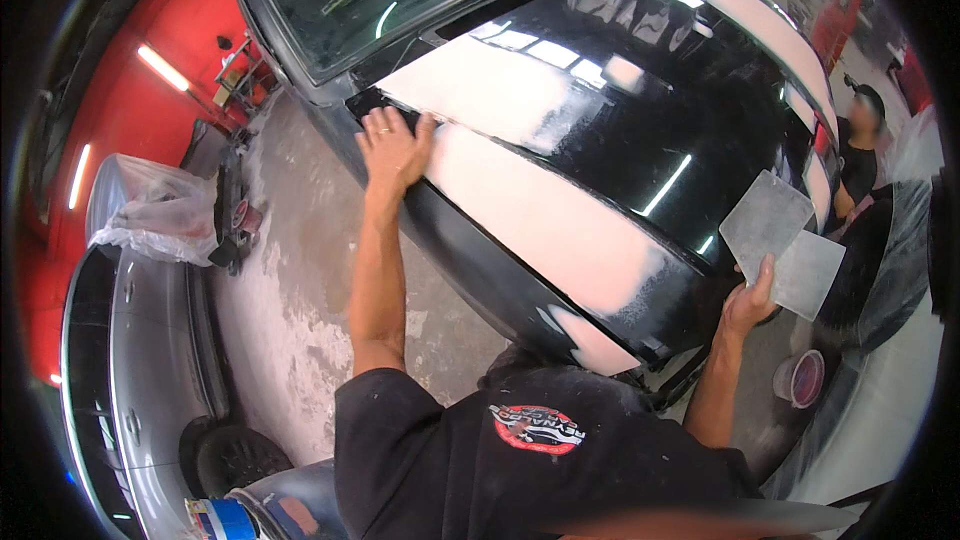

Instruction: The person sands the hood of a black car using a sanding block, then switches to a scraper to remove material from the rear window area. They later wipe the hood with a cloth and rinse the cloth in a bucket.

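Note:
My left hand (393, 152) lies flat with its fingers spread on the car's front fender (490, 185), near the base of the windscreen. The fender is coated in pale pink primer, with black paint around it. At the car's front corner, my right hand (748, 305) is closed on grey sandpaper sheets (768, 215), holding them by one edge. Two square parts of the sandpaper fan out above the hand, apart from the car. Beside the fender is the glossy black hood (640, 130), which has more pale primer (480, 80) along its near side.
A silver car (150, 360) stands at the left, with plastic sheeting (150, 205) behind it. A bucket (800, 378) sits on the floor at the right. Another person (858, 150) is low beside the car's far front. A blue-and-white can (220, 518) is at the lower left.

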`<state>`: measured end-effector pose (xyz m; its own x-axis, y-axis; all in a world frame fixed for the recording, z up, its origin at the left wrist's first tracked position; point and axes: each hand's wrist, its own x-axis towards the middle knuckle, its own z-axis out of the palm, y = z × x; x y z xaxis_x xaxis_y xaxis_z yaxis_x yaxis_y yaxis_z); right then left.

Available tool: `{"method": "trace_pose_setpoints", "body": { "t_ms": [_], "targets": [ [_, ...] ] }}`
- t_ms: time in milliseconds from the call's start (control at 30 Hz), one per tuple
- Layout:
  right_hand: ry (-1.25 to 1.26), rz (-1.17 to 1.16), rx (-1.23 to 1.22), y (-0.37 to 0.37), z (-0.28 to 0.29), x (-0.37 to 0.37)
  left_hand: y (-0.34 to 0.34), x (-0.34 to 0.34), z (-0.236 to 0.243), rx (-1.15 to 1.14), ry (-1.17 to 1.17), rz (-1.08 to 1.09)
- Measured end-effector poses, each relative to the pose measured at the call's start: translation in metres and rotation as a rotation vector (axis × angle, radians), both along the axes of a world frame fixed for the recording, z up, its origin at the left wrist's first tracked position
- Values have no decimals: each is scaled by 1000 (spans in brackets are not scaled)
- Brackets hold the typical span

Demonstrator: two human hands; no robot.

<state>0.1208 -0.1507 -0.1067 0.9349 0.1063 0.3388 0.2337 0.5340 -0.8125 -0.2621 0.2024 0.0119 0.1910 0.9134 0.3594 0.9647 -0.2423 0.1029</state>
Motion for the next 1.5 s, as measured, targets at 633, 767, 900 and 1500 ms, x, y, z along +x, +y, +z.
{"method": "trace_pose_setpoints", "body": {
  "t_ms": [633,767,900,1500],
  "targets": [
    [-13,-45,-24,2,14,-4,-233,122,-41,-85,-3,-1164],
    [0,-42,-41,0,9,-3,-160,76,-22,136,94,-752],
    [20,-60,-36,0,8,-4,-84,27,7,-27,13,-231],
    [3,-58,-40,1,5,-2,-188,91,-2,-369,-46,-1219]
  ]
}}
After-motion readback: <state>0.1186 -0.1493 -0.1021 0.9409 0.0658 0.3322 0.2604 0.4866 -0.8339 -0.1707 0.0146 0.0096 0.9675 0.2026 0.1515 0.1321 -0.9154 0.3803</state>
